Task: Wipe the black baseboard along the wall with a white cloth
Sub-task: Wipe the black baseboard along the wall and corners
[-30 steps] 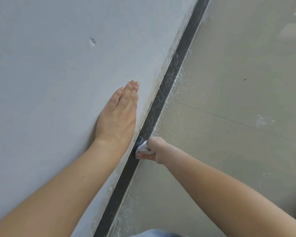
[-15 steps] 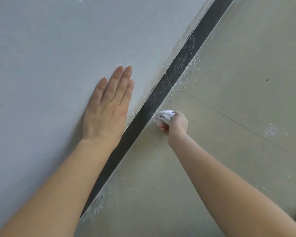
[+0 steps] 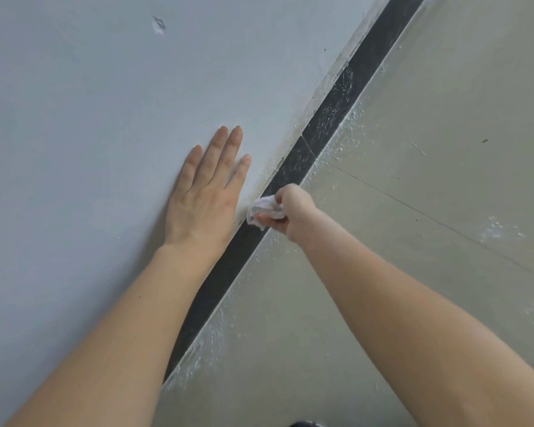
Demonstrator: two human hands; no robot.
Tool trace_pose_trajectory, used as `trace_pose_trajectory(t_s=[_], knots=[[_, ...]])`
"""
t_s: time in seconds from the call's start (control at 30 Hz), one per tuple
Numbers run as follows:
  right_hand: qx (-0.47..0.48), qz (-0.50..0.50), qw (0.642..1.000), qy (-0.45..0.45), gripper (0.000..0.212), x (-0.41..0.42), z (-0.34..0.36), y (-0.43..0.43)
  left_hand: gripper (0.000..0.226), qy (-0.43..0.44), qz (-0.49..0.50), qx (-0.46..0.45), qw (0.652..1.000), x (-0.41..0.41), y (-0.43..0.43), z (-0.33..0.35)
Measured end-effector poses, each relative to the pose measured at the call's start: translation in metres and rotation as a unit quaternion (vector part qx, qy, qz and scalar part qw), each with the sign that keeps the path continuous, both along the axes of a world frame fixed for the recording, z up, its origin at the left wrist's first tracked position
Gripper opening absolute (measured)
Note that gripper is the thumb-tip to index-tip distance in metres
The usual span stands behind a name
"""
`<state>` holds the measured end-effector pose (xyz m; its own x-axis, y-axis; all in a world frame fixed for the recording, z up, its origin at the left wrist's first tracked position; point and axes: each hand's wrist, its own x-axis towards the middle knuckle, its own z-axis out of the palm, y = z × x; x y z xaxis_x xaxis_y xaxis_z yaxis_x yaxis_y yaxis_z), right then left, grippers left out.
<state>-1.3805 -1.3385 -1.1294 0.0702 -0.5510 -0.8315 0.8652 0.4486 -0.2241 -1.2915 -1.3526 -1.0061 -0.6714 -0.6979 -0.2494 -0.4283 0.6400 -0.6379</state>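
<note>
Head view: the baseboard (image 3: 343, 97) is a narrow, flat black strip running diagonally from the upper right down to the lower left, at the foot of the wall (image 3: 90, 103) where it meets the floor (image 3: 444, 143). Its far stretch is streaked and flecked with white scratches and dust. The stretch nearer the camera looks darker and plainer. A thin joint crosses the strip just beyond the hands.

The cloth (image 3: 263, 211) is white, small and crumpled into a wad. It sits on the baseboard at about the middle of the strip's visible length. The right hand (image 3: 295, 211) is clenched round it, fingers curled underneath and knuckles up, and it presses the wad against the black face.

The left hand (image 3: 204, 192) lies flat on the wall just beside the cloth. Its fingers are straight and close together, the palm is on the paint, and it holds nothing.

The wall is matt, pale grey and smooth, with one small chipped dent (image 3: 158, 25) high up. Its lower edge above the baseboard is rough and off-white.

The floor is made of large, smooth beige tiles with a slight sheen, crossed by a thin dark grout line (image 3: 413, 208). White crumbs (image 3: 346, 134) lie scattered along the floor's edge beside the baseboard, and a paler smear (image 3: 500, 229) marks a tile farther out.
</note>
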Motion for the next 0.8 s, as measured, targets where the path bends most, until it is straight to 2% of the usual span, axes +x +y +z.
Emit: trace_pose_trajectory(t_s=[0.07, 0.13, 0.2, 0.33, 0.4, 0.47, 0.53, 0.6, 0.67, 0.8], knots=[[-0.022, -0.063, 0.997, -0.026, 0.029, -0.021, 0.006, 0.005, 0.073, 0.017, -0.015, -0.013, 1.000, 0.004, -0.003, -0.004], [-0.020, -0.155, 0.986, -0.061, 0.029, -0.038, 0.007, 0.010, 0.071, 0.021, -0.024, -0.025, 0.999, 0.008, -0.006, -0.008], [0.023, -0.174, 0.985, -0.001, 0.026, -0.042, 0.001, 0.011, 0.070, 0.021, -0.023, -0.035, 0.999, 0.011, -0.009, -0.011], [0.072, -0.011, 0.988, 0.135, 0.024, -0.015, -0.012, 0.016, 0.071, -0.002, -0.028, -0.060, 0.998, 0.016, -0.013, -0.018], [0.047, 0.096, 0.983, 0.150, 0.016, 0.007, -0.014, 0.024, 0.072, -0.012, -0.035, -0.072, 0.997, 0.017, -0.013, -0.020], [0.011, 0.182, 0.975, 0.127, 0.011, 0.029, -0.016, 0.029, 0.073, -0.015, -0.045, -0.081, 0.996, 0.017, -0.013, -0.020], [-0.003, 0.199, 0.977, 0.070, 0.006, 0.046, -0.022, 0.032, 0.073, -0.014, -0.049, -0.083, 0.995, 0.017, -0.012, -0.019], [-0.002, 0.171, 0.984, 0.040, 0.011, 0.052, -0.031, 0.029, 0.074, -0.010, -0.051, -0.083, 0.995, 0.018, -0.012, -0.019], [0.003, 0.137, 0.989, 0.046, 0.013, 0.039, -0.036, 0.020, 0.074, 0.003, -0.053, -0.076, 0.996, 0.019, -0.013, -0.017], [0.002, 0.138, 0.984, 0.112, 0.012, -0.012, -0.031, -0.007, 0.075, 0.042, -0.064, -0.062, 0.995, 0.019, -0.011, -0.015]])
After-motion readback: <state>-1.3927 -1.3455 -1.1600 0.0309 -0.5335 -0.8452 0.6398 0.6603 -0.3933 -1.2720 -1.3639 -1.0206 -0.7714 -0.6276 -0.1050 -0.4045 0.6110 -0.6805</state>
